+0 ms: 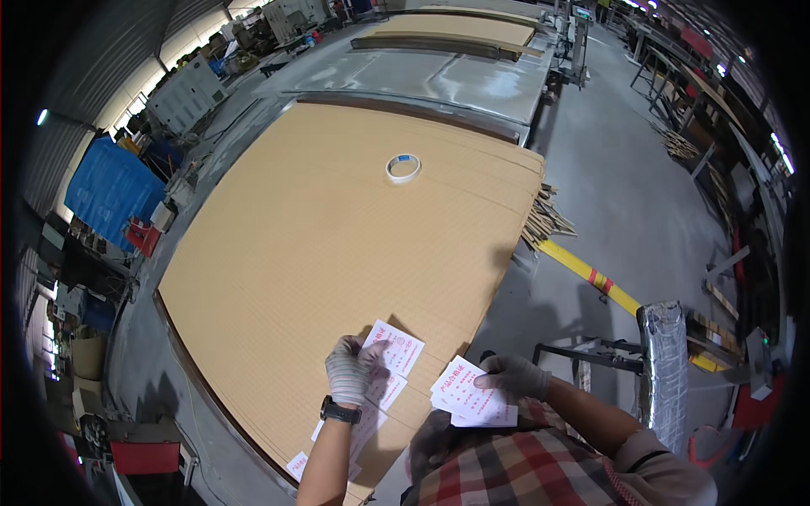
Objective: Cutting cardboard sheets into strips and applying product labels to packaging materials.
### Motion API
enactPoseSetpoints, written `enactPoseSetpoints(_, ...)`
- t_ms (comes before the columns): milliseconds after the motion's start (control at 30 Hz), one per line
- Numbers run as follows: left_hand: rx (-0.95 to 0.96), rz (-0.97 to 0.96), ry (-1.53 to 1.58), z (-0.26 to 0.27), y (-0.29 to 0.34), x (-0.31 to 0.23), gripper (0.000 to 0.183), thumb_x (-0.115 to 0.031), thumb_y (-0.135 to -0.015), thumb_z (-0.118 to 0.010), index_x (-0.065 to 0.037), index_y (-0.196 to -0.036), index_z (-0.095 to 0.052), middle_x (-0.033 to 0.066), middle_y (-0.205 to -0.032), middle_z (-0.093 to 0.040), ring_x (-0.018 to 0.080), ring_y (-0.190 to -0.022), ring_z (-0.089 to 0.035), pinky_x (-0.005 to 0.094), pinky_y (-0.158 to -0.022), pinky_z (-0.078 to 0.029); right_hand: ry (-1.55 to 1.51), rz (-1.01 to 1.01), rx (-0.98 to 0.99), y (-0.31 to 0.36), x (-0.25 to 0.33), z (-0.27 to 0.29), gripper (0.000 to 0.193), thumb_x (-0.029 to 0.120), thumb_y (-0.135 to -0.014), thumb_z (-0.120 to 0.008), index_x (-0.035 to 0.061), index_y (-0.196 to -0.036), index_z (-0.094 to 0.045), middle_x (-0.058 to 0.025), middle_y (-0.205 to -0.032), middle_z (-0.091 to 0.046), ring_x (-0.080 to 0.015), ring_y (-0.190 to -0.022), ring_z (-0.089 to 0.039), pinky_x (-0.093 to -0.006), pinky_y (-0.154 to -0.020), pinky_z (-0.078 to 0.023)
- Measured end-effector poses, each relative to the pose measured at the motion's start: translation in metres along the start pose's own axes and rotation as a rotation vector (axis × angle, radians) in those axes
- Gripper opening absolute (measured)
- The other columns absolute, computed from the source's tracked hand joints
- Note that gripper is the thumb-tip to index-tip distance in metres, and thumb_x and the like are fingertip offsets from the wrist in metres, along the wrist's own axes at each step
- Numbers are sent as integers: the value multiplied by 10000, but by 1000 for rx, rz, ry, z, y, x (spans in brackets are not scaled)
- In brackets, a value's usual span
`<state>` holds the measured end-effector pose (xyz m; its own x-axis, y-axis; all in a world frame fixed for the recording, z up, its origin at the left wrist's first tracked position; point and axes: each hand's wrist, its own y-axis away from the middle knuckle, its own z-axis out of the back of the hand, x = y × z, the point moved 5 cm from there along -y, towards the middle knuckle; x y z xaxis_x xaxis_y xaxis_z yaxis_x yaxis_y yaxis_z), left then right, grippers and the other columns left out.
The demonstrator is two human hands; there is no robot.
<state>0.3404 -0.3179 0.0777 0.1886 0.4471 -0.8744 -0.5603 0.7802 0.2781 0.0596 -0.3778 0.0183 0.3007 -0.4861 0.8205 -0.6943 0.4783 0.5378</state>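
My left hand (348, 375), in a pale striped glove with a dark watch at the wrist, pinches a white card with red print (400, 350) just over the cardboard sheet (337, 228). Beneath that hand and forearm, several more printed cards lie in an overlapping row (386, 393) near the sheet's front edge; my arm hides part of them. Close to my body, my right hand (516, 376), gloved too, grips a fanned stack of the same cards (472, 398) with the thumb on top. Farther out on the cardboard rests a roll of white tape (403, 169).
Beyond the sheet stands a grey metal table (472, 80) with another board stack (456, 32). Thin sticks (548, 218) jut out at the right side, beside a yellow bar (591, 277). A foil-wrapped post (663, 371) stands near my right elbow.
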Motion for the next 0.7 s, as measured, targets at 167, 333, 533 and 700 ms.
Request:
enactPoseSetpoints(167, 143, -374, -216, -50, 43, -18, 403, -296, -721, -796, 9, -895, -599, 97, -778, -619, 149, -723, -568, 278, -666, -469, 111, -62, 0, 9, 24, 1, 239, 219, -839, -683, -4, -917, -649, -17, -778, -625, -81, -730, -556, -254, -667, -455)
enactPoseSetpoints(333, 345, -132, -83, -84, 57, -29, 264, -267, -848, -644, -40, -983, -659, 124, -833, -681, 245, -737, -650, 316, -679, -507, 137, 69, 122, 2, 33, 8, 288, 266, -833, -696, -9, -906, -654, -18, -768, -632, -83, -742, -556, -260, -682, -456)
enactPoseSetpoints(533, -39, -743, -530, -89, 41, -39, 210, -218, -903, -566, -28, -841, -632, 135, -795, -658, 309, -702, -622, 384, -629, -491, 353, 42, 208, 2, 47, 20, 295, 178, -862, -629, -18, -1082, -618, -75, -945, -653, -138, -893, -587, -298, -816, -453)
enactPoseSetpoints(700, -10, -249, -237, -53, -34, -22, 222, -216, -863, -561, -2, -877, -617, 149, -797, -629, 316, -714, -602, 396, -658, -480, 347, -7, 260, -16, 26, 45, 324, 246, -860, -637, -7, -1061, -635, -90, -895, -663, -142, -857, -604, -302, -789, -465)
